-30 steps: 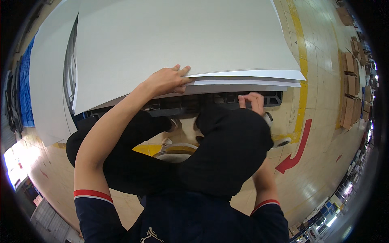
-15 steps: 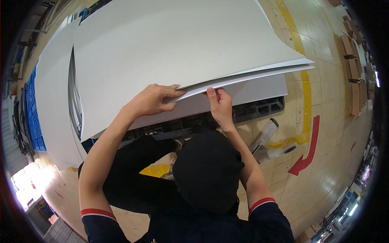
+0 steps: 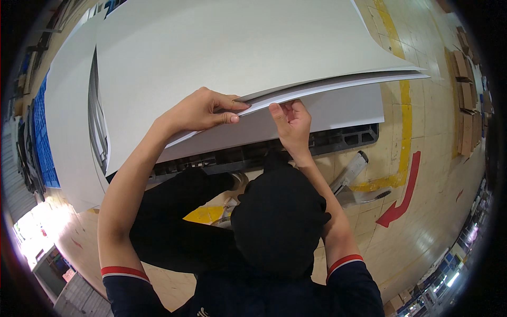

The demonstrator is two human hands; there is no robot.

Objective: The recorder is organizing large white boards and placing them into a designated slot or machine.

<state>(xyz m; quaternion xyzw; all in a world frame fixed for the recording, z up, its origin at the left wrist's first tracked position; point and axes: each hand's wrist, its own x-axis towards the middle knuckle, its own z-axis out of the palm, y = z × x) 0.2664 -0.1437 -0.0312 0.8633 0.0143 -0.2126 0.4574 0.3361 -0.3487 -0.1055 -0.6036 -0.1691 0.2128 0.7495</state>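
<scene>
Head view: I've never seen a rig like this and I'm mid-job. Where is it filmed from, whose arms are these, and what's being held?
There's no machine here. The camera sits on a person's head, looking down; its wide fisheye lens bends straight edges. The bare arms are that person's own, so picture left is their left.

Large pale sheets lie in front, the top sheet covering most of the pile. Below the raised sheets lies a lower sheet, over a black pallet.

The right hand pinches the raised sheets' edge, its other fingertips hidden beneath. The left hand touches that edge nearby; whether it grips, I can't tell.
</scene>
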